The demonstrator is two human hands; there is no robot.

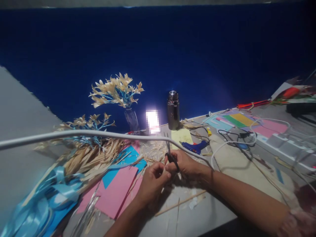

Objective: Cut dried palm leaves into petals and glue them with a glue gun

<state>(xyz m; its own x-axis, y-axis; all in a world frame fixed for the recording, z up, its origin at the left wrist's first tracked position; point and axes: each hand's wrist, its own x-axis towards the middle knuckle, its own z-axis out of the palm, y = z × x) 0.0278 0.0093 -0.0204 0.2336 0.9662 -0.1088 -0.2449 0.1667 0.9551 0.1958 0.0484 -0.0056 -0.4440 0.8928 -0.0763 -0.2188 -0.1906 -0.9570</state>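
My right hand (184, 163) is closed around the black handles of a pair of scissors (168, 142), whose blades point up and away from me. Right beside it, my left hand (154, 179) has its fingers curled in a pinch around a small pale piece, perhaps a strip of dried husk; most of it is hidden by the fingers. Both hands meet above the table. Pale scraps (156, 149) lie just beyond them, and a thin stick (181, 202) rests on the table below.
A white cable (98, 133) crosses in front of the hands. Behind stand a metal flask (173, 113), a bright lamp (153, 121) and a vase of husk flowers (118, 89). A blue glue gun (195, 147), pink paper (117, 191), blue ribbon (59, 191) and a power strip (283, 148) surround them.
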